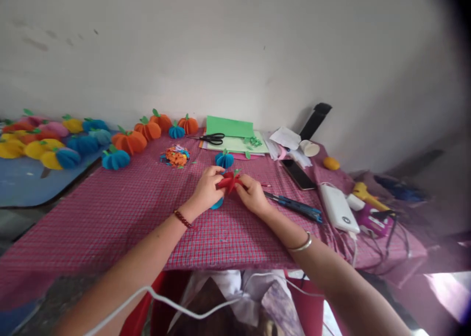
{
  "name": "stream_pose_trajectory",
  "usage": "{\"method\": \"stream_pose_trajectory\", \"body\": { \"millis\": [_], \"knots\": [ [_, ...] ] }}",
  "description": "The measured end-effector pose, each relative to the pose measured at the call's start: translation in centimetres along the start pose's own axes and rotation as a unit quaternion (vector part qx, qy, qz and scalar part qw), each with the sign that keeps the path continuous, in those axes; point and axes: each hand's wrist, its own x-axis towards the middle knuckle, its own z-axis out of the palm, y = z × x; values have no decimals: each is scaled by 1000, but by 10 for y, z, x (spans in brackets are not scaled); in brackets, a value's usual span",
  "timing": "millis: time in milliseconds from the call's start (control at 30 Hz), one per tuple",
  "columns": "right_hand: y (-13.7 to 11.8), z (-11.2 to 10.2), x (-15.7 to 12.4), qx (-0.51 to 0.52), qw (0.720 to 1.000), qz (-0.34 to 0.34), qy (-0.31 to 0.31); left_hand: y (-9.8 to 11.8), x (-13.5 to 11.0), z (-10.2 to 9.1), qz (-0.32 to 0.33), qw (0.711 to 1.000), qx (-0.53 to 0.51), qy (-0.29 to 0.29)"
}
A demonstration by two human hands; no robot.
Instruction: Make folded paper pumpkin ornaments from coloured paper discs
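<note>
A small red paper pumpkin (230, 181) with a green leaf on top is between my two hands over the tablecloth. My left hand (210, 186) grips its left side, fingers closed on the folds. On the other side, my right hand (252, 193) pinches the red paper between thumb and fingers. Just behind my hands stands a blue paper pumpkin (224, 159). A blue paper piece (217, 204) shows partly below my left fingers; the rest of it is hidden. To the right of my right hand lies a blue-handled tool (298, 207), probably a cutter.
Finished paper pumpkins (128, 141) fill the left and a blue table (22, 179). Paper scraps (175, 156), black scissors (215, 139) and green sheets (230, 126) lie at the back. Rightward are a phone (299, 174), a white power bank (339, 208), a yellow glue gun (368, 194) and cables.
</note>
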Motion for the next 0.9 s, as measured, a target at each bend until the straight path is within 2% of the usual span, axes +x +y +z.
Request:
{"method": "stream_pose_trajectory", "body": {
  "millis": [300, 533, 700, 900],
  "knots": [
    [-1, -1, -2, -15, 999, -17, -32, 4, 2, -4, -6, 999, -32, 36],
    [-3, -2, -3, -37, 997, -15, -59, 10, 2, -8, -5, 999, -43, 18],
    [-1, -1, -2, -36, 998, -9, -46, 8, 3, -6, -9, 998, -55, 11],
    [3, 0, -2, -25, 999, -1, -33, -2, 5, -4, -11, 997, -3, 78]
  ]
}}
